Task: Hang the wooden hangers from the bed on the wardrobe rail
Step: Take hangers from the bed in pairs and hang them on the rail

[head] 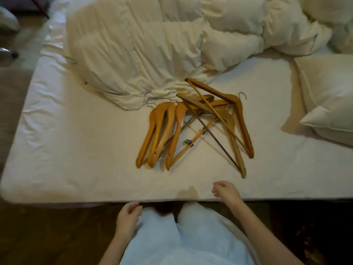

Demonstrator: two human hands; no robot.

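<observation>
Several wooden hangers [172, 129] with metal hooks lie in a loose pile in the middle of the bed [76, 150], some crossing one another. One darker hanger [241, 119] lies on top at the right of the pile. My right hand [225, 190] hovers over the bed's near edge, just below the pile, fingers loosely curled and holding nothing. My left hand [128, 215] hangs lower, off the bed by my thigh, fingers relaxed and empty. The wardrobe rail is not in view.
A crumpled white duvet [152, 44] fills the far half of the bed, touching the hanger hooks. A pillow [328, 96] lies at the right edge. Wooden floor [47, 236] runs along the near side, where I stand.
</observation>
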